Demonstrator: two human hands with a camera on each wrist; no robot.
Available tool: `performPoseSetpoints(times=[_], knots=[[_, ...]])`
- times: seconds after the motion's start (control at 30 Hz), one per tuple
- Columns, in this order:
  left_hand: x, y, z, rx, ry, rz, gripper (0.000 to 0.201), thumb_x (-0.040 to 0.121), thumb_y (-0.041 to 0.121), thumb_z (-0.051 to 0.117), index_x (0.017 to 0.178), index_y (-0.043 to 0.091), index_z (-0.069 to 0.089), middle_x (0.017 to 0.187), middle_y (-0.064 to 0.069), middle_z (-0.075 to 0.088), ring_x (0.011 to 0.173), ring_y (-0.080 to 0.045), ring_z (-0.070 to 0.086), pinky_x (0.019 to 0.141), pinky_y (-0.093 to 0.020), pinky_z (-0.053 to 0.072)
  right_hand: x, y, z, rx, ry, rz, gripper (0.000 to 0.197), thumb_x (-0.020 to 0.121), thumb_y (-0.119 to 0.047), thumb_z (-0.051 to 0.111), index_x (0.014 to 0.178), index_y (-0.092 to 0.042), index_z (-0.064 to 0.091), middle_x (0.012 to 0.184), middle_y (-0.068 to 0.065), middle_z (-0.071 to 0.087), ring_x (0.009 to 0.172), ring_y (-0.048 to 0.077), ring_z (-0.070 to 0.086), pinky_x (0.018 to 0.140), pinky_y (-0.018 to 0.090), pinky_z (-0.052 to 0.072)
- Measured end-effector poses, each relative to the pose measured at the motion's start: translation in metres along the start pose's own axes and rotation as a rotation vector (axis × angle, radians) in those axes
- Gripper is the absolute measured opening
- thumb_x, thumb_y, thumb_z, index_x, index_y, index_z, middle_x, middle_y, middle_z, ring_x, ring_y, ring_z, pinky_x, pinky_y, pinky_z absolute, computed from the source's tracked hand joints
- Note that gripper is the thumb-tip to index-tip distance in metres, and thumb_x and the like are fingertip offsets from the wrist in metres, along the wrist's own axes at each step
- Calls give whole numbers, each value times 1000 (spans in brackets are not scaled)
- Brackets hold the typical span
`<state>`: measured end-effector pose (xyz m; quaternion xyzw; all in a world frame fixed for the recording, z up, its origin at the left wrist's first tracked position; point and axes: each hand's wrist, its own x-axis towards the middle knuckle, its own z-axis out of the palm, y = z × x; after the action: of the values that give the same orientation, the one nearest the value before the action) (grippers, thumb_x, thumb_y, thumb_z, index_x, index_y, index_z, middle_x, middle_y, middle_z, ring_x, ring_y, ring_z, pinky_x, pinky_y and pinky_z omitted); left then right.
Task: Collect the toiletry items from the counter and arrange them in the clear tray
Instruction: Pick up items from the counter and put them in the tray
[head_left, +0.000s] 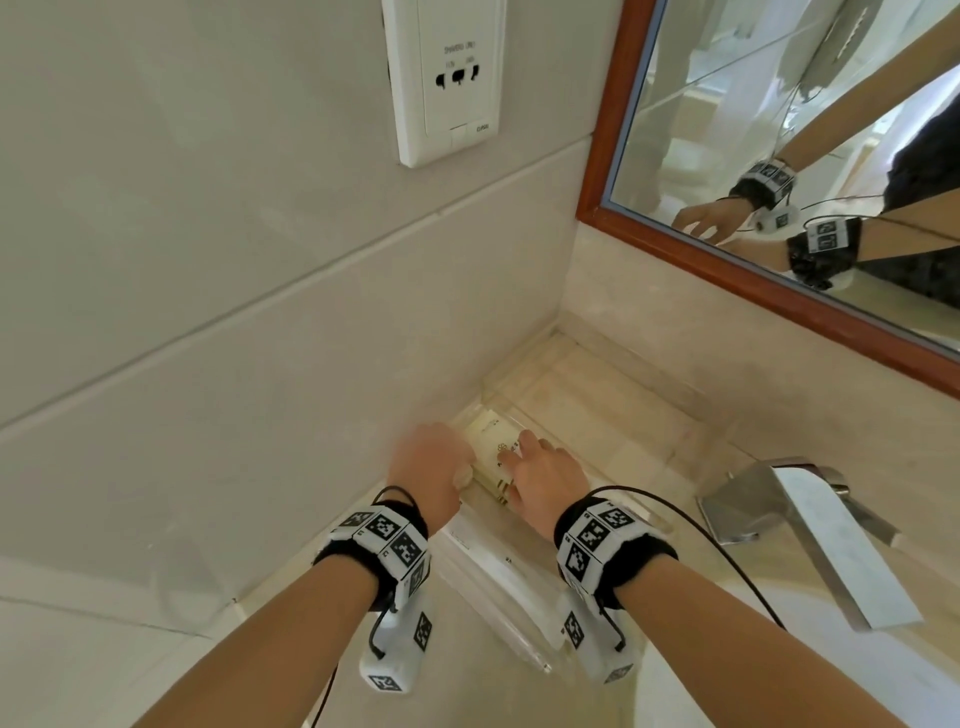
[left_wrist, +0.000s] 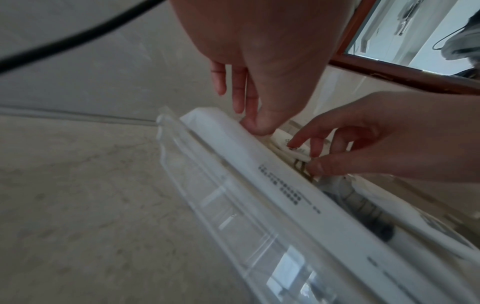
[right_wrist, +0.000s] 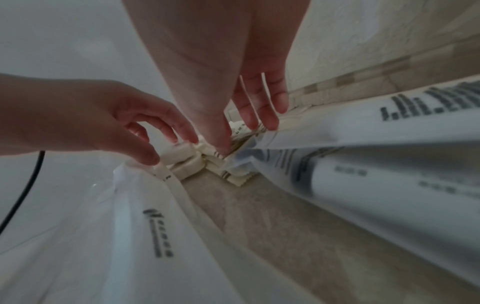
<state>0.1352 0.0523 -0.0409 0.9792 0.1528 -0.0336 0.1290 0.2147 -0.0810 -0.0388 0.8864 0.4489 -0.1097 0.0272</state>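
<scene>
The clear tray (head_left: 587, 410) sits in the counter's corner against the wall; its near wall (left_wrist: 221, 205) shows in the left wrist view. A small stack of cream packets (head_left: 493, 441) lies in its middle. My left hand (head_left: 441, 462) touches the stack's left side with loose fingers (right_wrist: 182, 133), thumb on a long white packet (left_wrist: 285, 185). My right hand (head_left: 540, 467) lies over the stack's right side, fingers (right_wrist: 259, 115) fairly straight on top and thumb pressing its near end. Long white printed packets (head_left: 498, 566) fill the tray's near part, seen also in the right wrist view (right_wrist: 389, 133).
A chrome faucet (head_left: 779, 499) stands right of the tray. A wood-framed mirror (head_left: 779, 130) hangs behind it, and a white socket plate (head_left: 447, 78) is on the tiled wall above. Bare beige counter (left_wrist: 78, 205) lies left of the tray.
</scene>
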Motion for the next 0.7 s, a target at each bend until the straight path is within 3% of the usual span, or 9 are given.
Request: performPoseSetpoints(times=[0.17, 0.4, 0.5, 0.57, 0.7], knots=[[0, 2, 2, -1, 29, -24, 46, 82, 3, 48, 119, 28, 59, 132, 5, 45, 124, -16, 40, 102, -27, 30, -2, 2, 0, 13, 20, 4, 34, 99, -28, 37, 126, -13, 51, 124, 12, 48, 105, 27, 54, 83, 34, 44], [-1, 8, -10, -17, 61, -16, 46, 83, 3, 49, 123, 26, 55, 131, 4, 47, 124, -15, 42, 104, -28, 30, -16, 9, -7, 24, 44, 38, 34, 98, -21, 42, 131, -14, 47, 122, 10, 48, 99, 24, 57, 79, 32, 46], [-2, 16, -16, -14, 72, 7, 43, 85, 6, 48, 122, 26, 55, 132, 4, 47, 125, -15, 41, 105, -28, 29, -26, 14, -15, 37, 17, 85, 48, 91, -41, 55, 130, -14, 47, 121, 8, 47, 100, 24, 57, 83, 33, 48], [-4, 24, -19, -7, 77, 27, 41, 86, 6, 48, 121, 26, 56, 131, 4, 48, 124, -15, 41, 105, -28, 29, -36, 17, -22, 49, 9, 119, 57, 88, -50, 55, 131, -13, 46, 121, 8, 48, 99, 24, 57, 83, 33, 49], [-8, 48, -25, -3, 64, 106, 38, 86, 6, 49, 118, 24, 59, 129, 3, 50, 122, -16, 45, 104, -29, 32, -65, 24, -31, 61, 54, 166, 35, 96, -21, 47, 130, -13, 46, 123, 10, 46, 97, 23, 58, 77, 31, 50]])
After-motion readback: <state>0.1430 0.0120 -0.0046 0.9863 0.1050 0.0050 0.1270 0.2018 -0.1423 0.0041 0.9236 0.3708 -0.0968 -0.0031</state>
